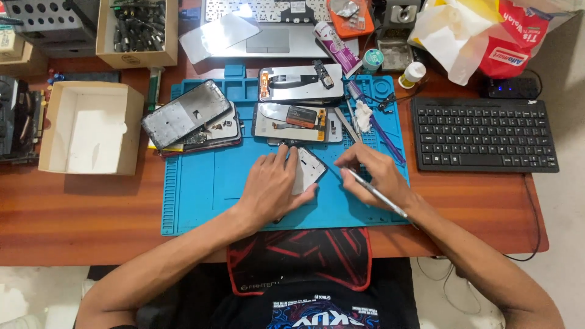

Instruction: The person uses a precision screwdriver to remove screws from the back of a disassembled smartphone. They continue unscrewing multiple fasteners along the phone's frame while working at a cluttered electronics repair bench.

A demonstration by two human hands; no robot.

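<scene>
Hands are working over a blue repair mat [201, 195] lying on our wooden table [79, 213]. Our left hand [271, 186] is pressing flat on a small phone part [309, 169], a pale rectangular piece sitting near the middle of the mat, with the fingers spread over its left side and the thumb touching its lower edge; we are not closing this grip around it, only pinning it down. Our right hand [381, 176] is pinching a thin metal tool [375, 194] in a narrow grip, with the tip pointing toward the right edge of the phone part and the handle running back past the wrist. Whether the tip is touching the part, we cannot tell.

Just beyond our hands, two opened phones [298, 100] are lying side by side across the upper mat, and a stack of phone frames [189, 116] is sitting at the mat's upper left. An open cardboard box [88, 128] is standing left of the mat, a black keyboard [484, 134] is lying to the right, and a laptop [274, 27] is sitting at the far edge.
</scene>
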